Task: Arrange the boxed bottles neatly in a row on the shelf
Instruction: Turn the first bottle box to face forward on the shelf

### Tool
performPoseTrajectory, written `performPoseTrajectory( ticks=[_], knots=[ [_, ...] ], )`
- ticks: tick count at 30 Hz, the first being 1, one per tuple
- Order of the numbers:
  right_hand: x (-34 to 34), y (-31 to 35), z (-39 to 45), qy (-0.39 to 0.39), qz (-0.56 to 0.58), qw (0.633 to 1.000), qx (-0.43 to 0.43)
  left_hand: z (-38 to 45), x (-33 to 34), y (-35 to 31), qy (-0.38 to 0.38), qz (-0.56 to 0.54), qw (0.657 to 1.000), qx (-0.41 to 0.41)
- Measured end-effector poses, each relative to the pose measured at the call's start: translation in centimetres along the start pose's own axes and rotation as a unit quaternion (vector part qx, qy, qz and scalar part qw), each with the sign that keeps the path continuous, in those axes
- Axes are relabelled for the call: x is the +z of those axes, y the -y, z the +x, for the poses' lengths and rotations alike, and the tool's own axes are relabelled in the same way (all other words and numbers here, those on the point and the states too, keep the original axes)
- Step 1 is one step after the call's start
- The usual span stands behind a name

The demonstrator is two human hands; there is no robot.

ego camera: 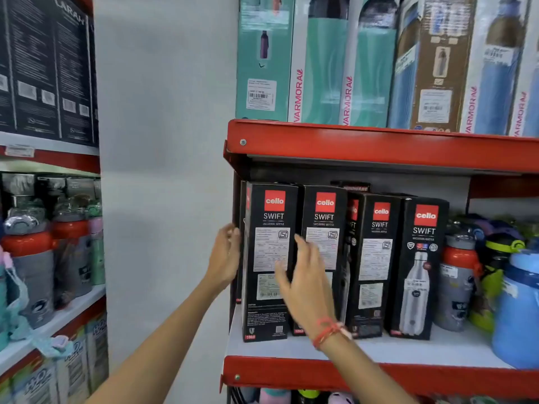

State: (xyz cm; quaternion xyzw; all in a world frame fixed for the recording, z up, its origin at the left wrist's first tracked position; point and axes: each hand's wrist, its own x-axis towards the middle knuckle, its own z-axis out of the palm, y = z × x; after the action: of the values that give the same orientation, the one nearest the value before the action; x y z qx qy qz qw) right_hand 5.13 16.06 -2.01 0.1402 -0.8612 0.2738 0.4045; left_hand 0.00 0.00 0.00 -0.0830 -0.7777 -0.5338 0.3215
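Several black Cello Swift bottle boxes stand upright in a row on the white shelf board [408, 349] with a red front edge. The leftmost box [269, 228] sits at the shelf's left end. My left hand [226, 255] rests with curled fingers against that box's left side edge. My right hand [303, 282], fingers spread, is in front of the gap between the leftmost box and the second box [325, 211], holding nothing. Further right stand a third box [377, 258] and a fourth box [420, 258] showing a steel bottle picture.
Loose red-and-grey bottles [458, 275] and a blue jug [519, 310] crowd the shelf to the right of the boxes. Teal and blue Varmora boxes [326, 68] fill the shelf above. A second rack with bottles [32, 252] stands at the left, past a bare grey wall.
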Motion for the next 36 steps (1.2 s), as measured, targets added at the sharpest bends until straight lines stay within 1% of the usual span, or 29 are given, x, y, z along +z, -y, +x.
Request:
performPoseTrajectory(
  ticks=[2,3,4,5,7,9,14,17,20,22,24,27,29,32,36],
  knots=[
    [1.7,1.0,-0.6,0.078,0.041,0.992,0.094,-0.2,0.6,0.5,0.134,-0.053,0.986,-0.083],
    [2.5,1.3,-0.9,0.114,0.051,0.985,0.121,-0.2,1.0,0.9,0.178,-0.077,0.975,-0.11],
    [3.2,1.8,-1.1,0.141,0.053,0.979,0.137,-0.4,1.2,1.0,0.207,-0.103,0.965,-0.123],
    [3.7,2.2,-1.0,0.149,0.052,0.976,0.148,-0.3,1.3,1.1,0.214,-0.11,0.963,-0.125],
    [4.0,2.6,-0.4,0.148,0.04,0.975,0.16,-0.1,1.0,1.4,0.205,-0.123,0.963,-0.125],
    [3.6,2.9,-0.2,0.132,0.041,0.979,0.15,-0.5,0.5,1.4,0.185,-0.146,0.964,-0.122],
    [1.2,2.8,-0.5,0.123,0.1,0.983,0.089,-1.4,-2.4,-0.2,0.143,-0.15,0.975,-0.073],
    [-0.7,1.6,0.1,0.15,0.145,0.977,0.045,-2.3,-4.2,-1.3,0.146,-0.157,0.975,-0.057],
    [-2.0,0.1,0.9,0.22,0.183,0.957,0.036,-3.6,-5.2,-1.7,0.143,-0.117,0.982,-0.033],
    [-2.3,-0.6,1.5,0.258,0.198,0.945,0.029,-4.4,-5.3,-2.1,0.113,-0.088,0.99,-0.014],
    [-2.3,-0.8,2.2,0.278,0.205,0.938,0.019,-4.9,-4.8,-2.4,0.07,-0.071,0.995,-0.003],
    [-2.0,-0.4,3.5,0.286,0.237,0.928,0.012,-5.4,-3.2,-2.7,-0.008,-0.035,0.999,0.017],
    [-1.4,-0.3,4.2,0.281,0.236,0.93,0.021,-5.4,-2.1,-2.6,-0.044,-0.003,0.999,0.032],
    [-0.4,-0.6,4.9,0.288,0.222,0.931,0.036,-4.8,-1.2,-2.1,-0.043,0.022,0.998,0.038],
    [0.9,-1.3,5.2,0.291,0.201,0.934,0.055,-4.7,0.0,-1.2,-0.042,0.019,0.999,0.007]
  ],
)
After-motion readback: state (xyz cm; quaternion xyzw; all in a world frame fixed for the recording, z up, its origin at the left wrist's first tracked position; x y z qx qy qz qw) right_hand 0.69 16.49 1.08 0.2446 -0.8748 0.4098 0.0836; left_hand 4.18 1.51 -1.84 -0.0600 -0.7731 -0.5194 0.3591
